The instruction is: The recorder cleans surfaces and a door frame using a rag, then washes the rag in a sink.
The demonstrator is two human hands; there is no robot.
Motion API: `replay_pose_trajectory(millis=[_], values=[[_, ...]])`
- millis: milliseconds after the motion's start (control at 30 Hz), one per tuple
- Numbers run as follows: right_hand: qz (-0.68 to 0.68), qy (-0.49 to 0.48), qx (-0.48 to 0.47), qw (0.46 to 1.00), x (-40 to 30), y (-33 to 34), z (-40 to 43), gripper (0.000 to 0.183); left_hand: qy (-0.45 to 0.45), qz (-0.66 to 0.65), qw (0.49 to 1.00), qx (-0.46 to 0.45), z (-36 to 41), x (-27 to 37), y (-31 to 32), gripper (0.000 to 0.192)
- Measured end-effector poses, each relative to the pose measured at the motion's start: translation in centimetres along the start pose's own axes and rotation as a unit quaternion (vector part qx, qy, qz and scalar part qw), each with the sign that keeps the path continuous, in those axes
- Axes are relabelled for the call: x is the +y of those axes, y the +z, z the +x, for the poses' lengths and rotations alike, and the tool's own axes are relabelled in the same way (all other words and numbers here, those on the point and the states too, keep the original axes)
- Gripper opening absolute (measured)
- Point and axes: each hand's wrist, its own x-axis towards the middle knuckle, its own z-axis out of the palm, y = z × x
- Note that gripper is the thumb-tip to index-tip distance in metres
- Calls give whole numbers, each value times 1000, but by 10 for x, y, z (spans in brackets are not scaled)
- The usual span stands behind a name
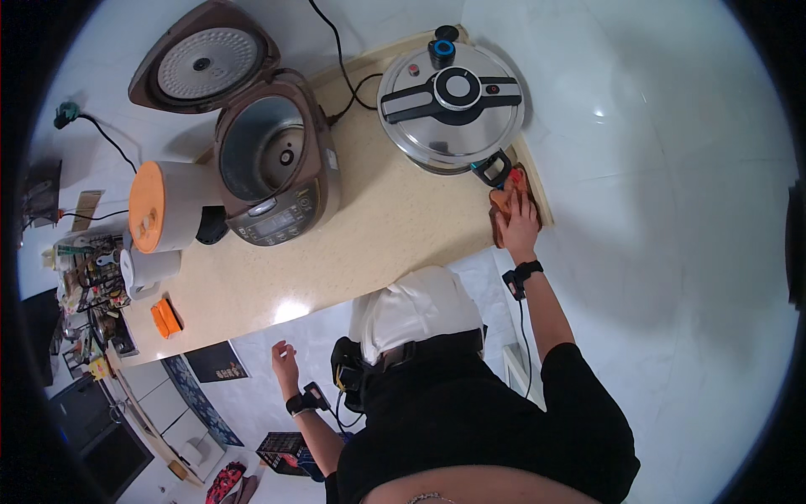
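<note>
My right hand (520, 228) lies with fingers spread on a reddish-brown cloth or bag (515, 189) at the counter's right end; whether the fingers grip it is unclear. Just above it stands a steel pressure cooker (403, 132), its lid on and a black side handle (492, 169) beside the brown thing. My left hand (285, 364) hangs in front of the counter, fingers slightly curled, holding nothing. At the left of the countertop (378, 220) is a brown rice cooker (321, 189) with its lid (208, 63) raised. No inner pot shows in it.
A white container with an orange lid (146, 208), a white jug (154, 269) and an orange pouch or cloth (166, 318) stand or lie further left. A crowded rack (88, 271) is beyond them. A black cord (343, 57) runs behind the cookers. The wall borders the counter's right end.
</note>
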Motion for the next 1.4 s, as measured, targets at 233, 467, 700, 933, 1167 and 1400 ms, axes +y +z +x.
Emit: replay_pose_trajectory(millis=[233, 467, 700, 933, 1167, 1400], values=[[2, 29, 28, 999, 2, 33, 0, 61, -7, -23, 1000, 19, -4, -34, 4, 25], [-26, 15, 109, 994, -5, 90, 0, 62, -53, -31, 996, 57, -29, -93, 5, 25], [-4, -19, 134, 991, -1, 143, 11, 41, -117, -54, 988, 83, -58, -171, 33, 23], [-61, 66, 39, 995, -15, 168, 35, 31, -282, -92, 953, 63, -119, -240, 85, 28], [-15, 85, -52, 995, -66, 203, 35, 35, -439, -166, 881, 63, -216, -327, 107, 31], [18, -8, -36, 999, -156, 230, 15, 30, -492, -275, 816, 127, -258, -361, 99, 28]])
